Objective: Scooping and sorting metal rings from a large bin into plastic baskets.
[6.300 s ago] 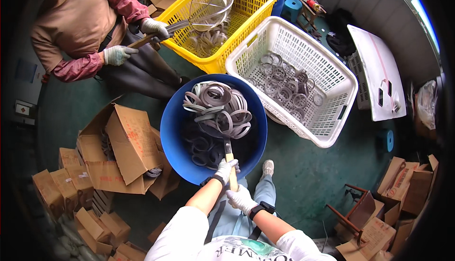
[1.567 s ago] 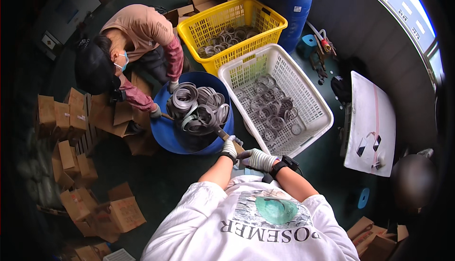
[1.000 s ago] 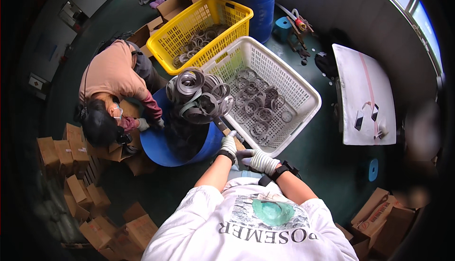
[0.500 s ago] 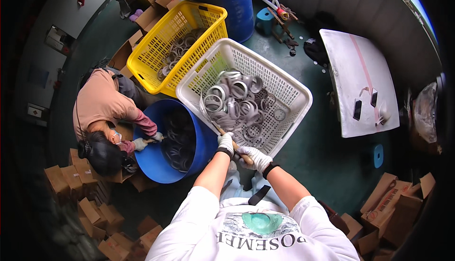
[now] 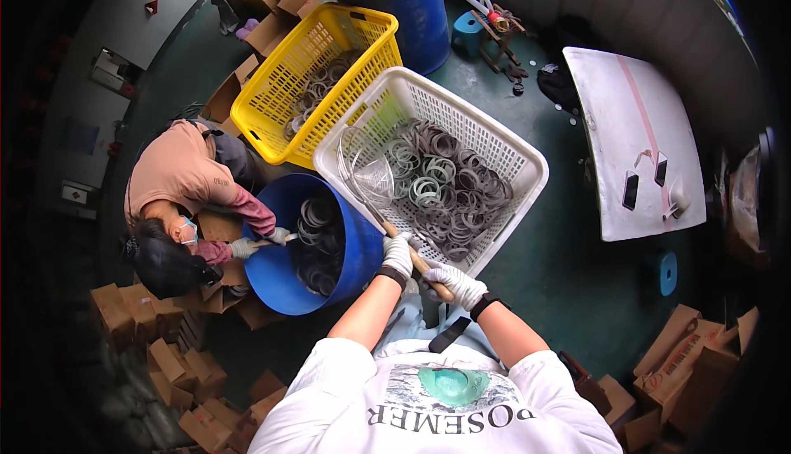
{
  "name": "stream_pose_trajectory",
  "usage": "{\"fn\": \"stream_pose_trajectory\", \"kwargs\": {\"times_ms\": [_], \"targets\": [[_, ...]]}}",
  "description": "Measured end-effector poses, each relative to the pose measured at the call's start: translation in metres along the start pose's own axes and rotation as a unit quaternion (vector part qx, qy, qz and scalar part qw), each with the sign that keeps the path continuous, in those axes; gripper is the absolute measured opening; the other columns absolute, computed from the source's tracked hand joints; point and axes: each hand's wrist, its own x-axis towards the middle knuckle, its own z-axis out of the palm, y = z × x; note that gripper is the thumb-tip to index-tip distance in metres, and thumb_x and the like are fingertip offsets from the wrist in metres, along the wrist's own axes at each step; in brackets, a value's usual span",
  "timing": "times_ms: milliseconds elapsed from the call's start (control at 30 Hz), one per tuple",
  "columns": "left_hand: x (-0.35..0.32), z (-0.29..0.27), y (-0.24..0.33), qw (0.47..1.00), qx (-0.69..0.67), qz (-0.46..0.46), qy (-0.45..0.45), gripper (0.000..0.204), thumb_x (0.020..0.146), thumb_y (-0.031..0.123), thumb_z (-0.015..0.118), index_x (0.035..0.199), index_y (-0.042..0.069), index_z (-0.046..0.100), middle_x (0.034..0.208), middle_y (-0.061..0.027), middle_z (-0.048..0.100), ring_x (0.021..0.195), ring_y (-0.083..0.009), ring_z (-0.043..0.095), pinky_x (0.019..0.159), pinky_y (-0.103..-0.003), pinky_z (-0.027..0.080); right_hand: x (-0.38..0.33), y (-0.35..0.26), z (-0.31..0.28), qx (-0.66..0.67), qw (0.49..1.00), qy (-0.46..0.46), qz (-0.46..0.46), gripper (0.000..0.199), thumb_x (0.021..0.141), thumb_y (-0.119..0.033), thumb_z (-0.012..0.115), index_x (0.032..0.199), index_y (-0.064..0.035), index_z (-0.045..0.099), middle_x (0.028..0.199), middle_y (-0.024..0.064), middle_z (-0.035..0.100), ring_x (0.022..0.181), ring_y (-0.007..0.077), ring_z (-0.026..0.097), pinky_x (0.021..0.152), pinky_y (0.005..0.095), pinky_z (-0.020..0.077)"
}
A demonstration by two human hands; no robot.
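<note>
My left hand (image 5: 397, 258) and my right hand (image 5: 458, 284), both in white gloves, are closed around the wooden handle of a wire-mesh scoop (image 5: 420, 265). The left grips it higher up, the right near its end. The scoop's round mesh head tilts inside the left part of a white plastic basket (image 5: 531, 170), with no rings visible in it. Beside the head, grey and pale metal-looking rings (image 5: 474, 198) lie heaped over the basket's bottom.
Left of the basket, a co-worker (image 5: 185, 166) bends over a blue drum (image 5: 272, 277) of rings, holding a light-coloured handle. Behind stand a yellow basket (image 5: 259, 116) of rings and a tall blue barrel (image 5: 428, 25). A white board (image 5: 610, 149) stands right; cardboard boxes (image 5: 684, 355) lie lower right.
Rings bunched and blurred by the scoop now lie spread in the white basket, and the mesh shows bare. My hands keep hold of the handle. The co-worker's head has shifted slightly.
</note>
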Motion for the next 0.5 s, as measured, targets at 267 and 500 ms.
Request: {"fn": "stream_pose_trajectory", "kwargs": {"times_ms": [267, 500], "targets": [[-0.037, -0.015, -0.064, 0.978, -0.088, -0.108, -0.153, 0.016, 0.077, 0.017, 0.054, 0.071, 0.003, 0.056, 0.066, -0.0090, 0.059, 0.062, -0.0232, 0.057, 0.066, -0.035, 0.049, -0.059, 0.015, -0.008, -0.370, 0.924, 0.057, -0.076, 0.068, 0.077, -0.021, 0.067, 0.135, 0.0008, 0.038, 0.101, 0.0047, 0.054, 0.086, 0.0121, 0.050, 0.077, 0.0250, 0.0436], [-0.052, -0.026, -0.094, 0.949, -0.175, -0.176, -0.196, 0.010, 0.081, 0.010, 0.055, 0.084, 0.001, 0.055, 0.073, -0.0136, 0.060, 0.072, -0.0318, 0.061, 0.076, -0.043, 0.052, -0.106, 0.048, -0.014, -0.379, 0.918, 0.103, -0.060, 0.076, 0.076, -0.016, 0.068, 0.140, 0.0013, 0.031, 0.109, 0.0072, 0.052, 0.092, 0.0128, 0.049, 0.081, 0.0247, 0.0437]]}}
